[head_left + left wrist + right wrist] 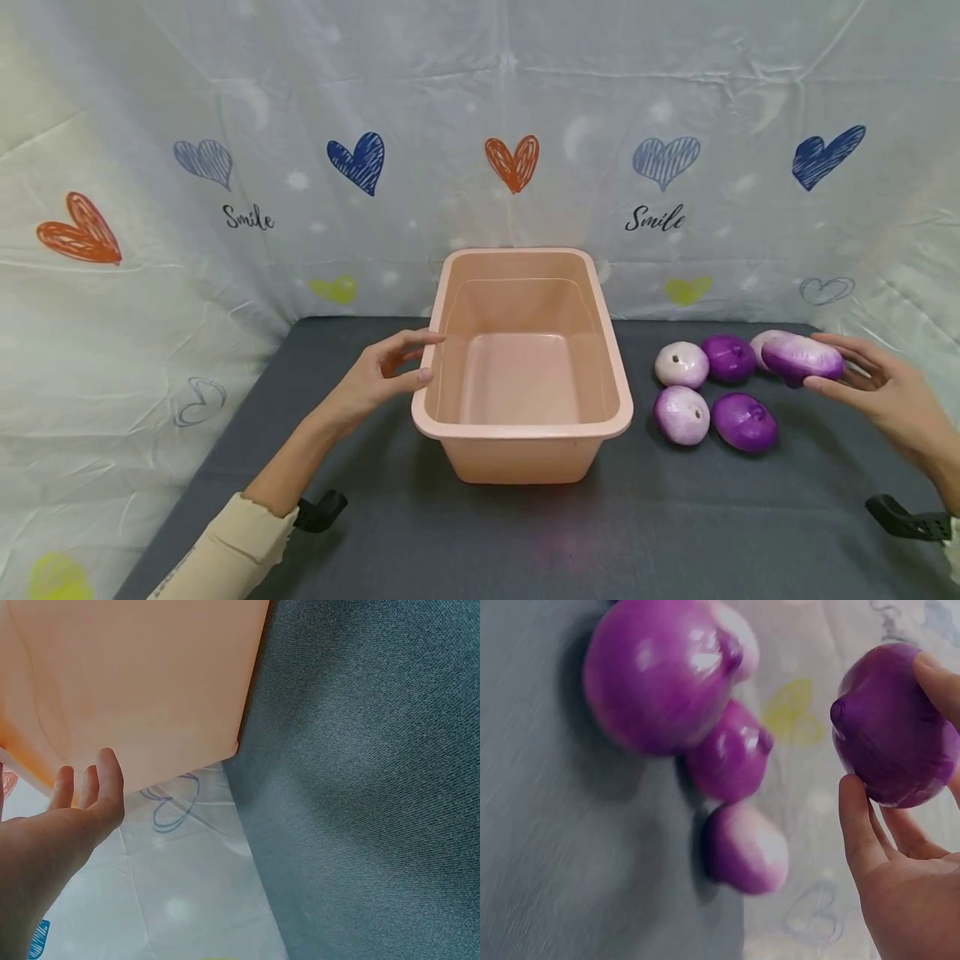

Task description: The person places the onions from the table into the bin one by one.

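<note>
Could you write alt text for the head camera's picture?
A person's right hand holds a purple-and-white onion near five more onions on a dark table; the left hand is at the side of a peach tub. Behind hangs a heart-printed curtain.

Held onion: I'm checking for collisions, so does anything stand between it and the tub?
At low height, yes: other onions lie between the held onion and the tub. Above them, nothing visible stands in the way.

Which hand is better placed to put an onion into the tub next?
Probably the right hand: it holds an onion, while the left hand holds none and is at the tub's rim.
</note>
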{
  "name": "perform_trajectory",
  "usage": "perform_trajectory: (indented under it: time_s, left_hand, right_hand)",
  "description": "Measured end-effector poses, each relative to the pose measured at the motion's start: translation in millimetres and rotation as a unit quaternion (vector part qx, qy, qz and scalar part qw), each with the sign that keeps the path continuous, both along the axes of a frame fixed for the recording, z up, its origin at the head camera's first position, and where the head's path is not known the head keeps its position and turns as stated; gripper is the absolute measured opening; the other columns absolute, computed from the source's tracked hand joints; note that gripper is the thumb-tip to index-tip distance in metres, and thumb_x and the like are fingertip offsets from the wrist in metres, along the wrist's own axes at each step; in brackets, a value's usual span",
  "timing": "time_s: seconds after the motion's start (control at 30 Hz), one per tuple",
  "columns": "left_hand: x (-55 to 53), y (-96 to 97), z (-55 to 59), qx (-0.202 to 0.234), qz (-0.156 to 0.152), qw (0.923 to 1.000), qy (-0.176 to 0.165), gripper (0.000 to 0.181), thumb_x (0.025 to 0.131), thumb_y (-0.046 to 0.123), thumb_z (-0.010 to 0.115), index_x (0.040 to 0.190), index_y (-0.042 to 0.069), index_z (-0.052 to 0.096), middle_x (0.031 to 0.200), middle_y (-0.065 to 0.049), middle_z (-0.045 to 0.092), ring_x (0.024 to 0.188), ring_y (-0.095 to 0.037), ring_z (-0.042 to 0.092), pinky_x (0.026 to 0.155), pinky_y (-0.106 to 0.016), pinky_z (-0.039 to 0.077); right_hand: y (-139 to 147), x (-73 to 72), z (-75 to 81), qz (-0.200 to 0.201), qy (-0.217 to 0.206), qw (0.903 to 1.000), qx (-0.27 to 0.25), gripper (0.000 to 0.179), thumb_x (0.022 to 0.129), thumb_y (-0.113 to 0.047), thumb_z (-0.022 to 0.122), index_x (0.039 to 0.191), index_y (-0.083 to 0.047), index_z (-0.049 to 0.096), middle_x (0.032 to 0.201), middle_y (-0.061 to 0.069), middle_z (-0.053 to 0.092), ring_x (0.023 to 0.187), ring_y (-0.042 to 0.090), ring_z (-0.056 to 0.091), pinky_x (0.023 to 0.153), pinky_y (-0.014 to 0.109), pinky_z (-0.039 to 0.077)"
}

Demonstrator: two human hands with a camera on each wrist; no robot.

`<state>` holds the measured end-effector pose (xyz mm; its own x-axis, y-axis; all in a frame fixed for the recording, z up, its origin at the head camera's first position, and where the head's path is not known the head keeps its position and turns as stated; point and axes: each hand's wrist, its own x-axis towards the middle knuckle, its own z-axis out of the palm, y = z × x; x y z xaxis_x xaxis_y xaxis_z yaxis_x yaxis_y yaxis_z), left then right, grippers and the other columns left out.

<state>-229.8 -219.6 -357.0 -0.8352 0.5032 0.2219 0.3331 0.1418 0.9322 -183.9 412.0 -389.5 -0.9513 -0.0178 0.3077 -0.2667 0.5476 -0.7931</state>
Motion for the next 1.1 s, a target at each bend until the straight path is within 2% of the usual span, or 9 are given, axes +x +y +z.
perform_trajectory:
  time_s: [0.13,0.3,0.43,0.53,0.67,0.8,1.0,1.1]
  left_hand:
    - [1.1,1.1,0.8,0.000,0.008,1.0000,-0.001,0.048,0.101,0.014,0.066,0.146,0.008,0.054,0.156,-0.007,0.040,0.145,-0.034,0.031,0.109,-0.058,0.037]
    - [1.7,1.9,2.7,-0.003,0.017,0.9998,-0.003,0.048,0.100,0.015,0.068,0.146,0.010,0.056,0.155,-0.006,0.042,0.145,-0.035,0.030,0.110,-0.060,0.034]
    - [2.5,1.5,2.8,-0.004,0.021,0.9998,-0.005,0.049,0.099,0.015,0.069,0.146,0.009,0.056,0.155,-0.005,0.042,0.145,-0.034,0.031,0.109,-0.060,0.035]
    - [2.3,0.8,2.2,-0.003,0.023,0.9997,-0.005,0.049,0.099,0.014,0.070,0.146,0.008,0.056,0.155,-0.007,0.041,0.144,-0.035,0.032,0.109,-0.060,0.035]
    - [1.6,0.1,2.0,-0.007,0.032,0.9995,-0.002,0.049,0.099,0.015,0.070,0.145,0.008,0.057,0.156,-0.008,0.041,0.143,-0.036,0.034,0.109,-0.061,0.035]
    - [1.6,1.0,4.3,-0.015,0.038,0.9991,-0.009,0.049,0.098,0.017,0.071,0.145,0.011,0.058,0.155,-0.005,0.042,0.143,-0.033,0.035,0.109,-0.061,0.035]
    - [2.3,1.8,8.6,-0.015,0.045,0.9986,-0.024,0.051,0.097,0.017,0.073,0.145,0.012,0.059,0.151,-0.003,0.048,0.140,-0.028,0.039,0.110,-0.059,0.034]
    - [2.2,1.7,9.9,-0.019,0.051,0.9981,-0.028,0.051,0.097,0.018,0.073,0.145,0.012,0.059,0.149,-0.003,0.051,0.138,-0.026,0.043,0.110,-0.057,0.035]
  right_hand:
    - [-14.2,-5.3,8.6,0.013,-0.009,0.9999,-0.005,0.058,0.099,-0.008,0.069,0.152,-0.011,0.047,0.143,-0.007,0.044,0.125,0.000,0.044,0.086,0.005,0.042]
    - [-33.0,-16.4,18.4,0.053,0.004,0.9975,-0.047,0.058,0.095,0.004,0.069,0.149,-0.005,0.049,0.141,-0.004,0.048,0.121,0.001,0.050,0.089,0.008,0.044]
    - [-47.6,-23.1,25.4,0.103,0.003,0.9871,-0.122,0.056,0.093,0.013,0.066,0.145,-0.001,0.051,0.138,0.001,0.052,0.119,0.005,0.054,0.091,0.011,0.045]
    - [-58.0,-28.6,29.9,0.143,-0.001,0.9747,-0.171,0.056,0.092,0.018,0.063,0.144,0.002,0.051,0.138,0.006,0.053,0.119,0.010,0.056,0.093,0.015,0.047]
    - [-72.1,-35.7,35.5,0.161,0.007,0.9727,-0.167,0.056,0.092,0.017,0.064,0.144,0.003,0.051,0.138,0.010,0.052,0.119,0.014,0.057,0.094,0.017,0.047]
    - [-85.4,-40.6,41.4,0.161,0.007,0.9758,-0.148,0.058,0.092,0.014,0.067,0.146,0.000,0.051,0.140,0.010,0.051,0.120,0.015,0.056,0.094,0.017,0.048]
    - [-110.2,-48.6,53.1,0.200,0.005,0.9659,-0.164,0.058,0.092,0.014,0.067,0.146,0.001,0.050,0.143,0.014,0.049,0.125,0.020,0.054,0.099,0.020,0.046]
    - [-124.3,-50.8,61.0,0.202,0.013,0.9678,-0.150,0.059,0.091,0.012,0.070,0.145,-0.002,0.052,0.143,0.012,0.050,0.127,0.020,0.052,0.100,0.020,0.045]
